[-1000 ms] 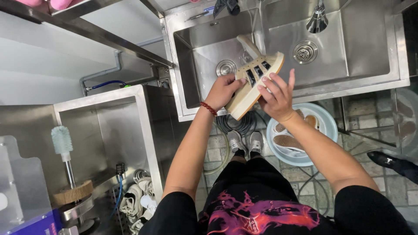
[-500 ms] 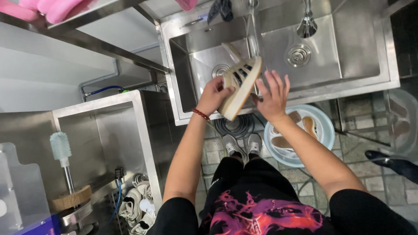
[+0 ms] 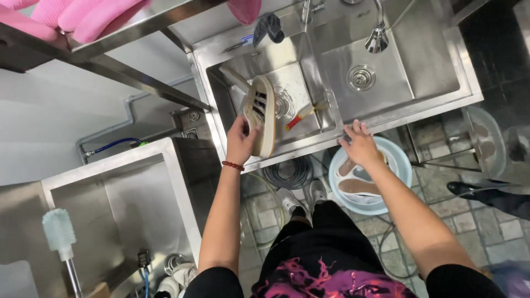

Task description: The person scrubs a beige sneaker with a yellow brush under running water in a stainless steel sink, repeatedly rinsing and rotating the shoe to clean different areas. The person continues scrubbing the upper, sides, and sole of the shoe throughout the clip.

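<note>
Shoe was gripped on edge by the left hand, long axis pointing away over the sink; the right hand rested open and empty on the sink's rim.

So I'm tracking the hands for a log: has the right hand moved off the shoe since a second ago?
Yes. The right hand has left the shoe and come back to the sink's front rim, above the blue basin.

Left hand raised, fingers curled in a grip, right hand lowered, fingers spread, palm down
</note>
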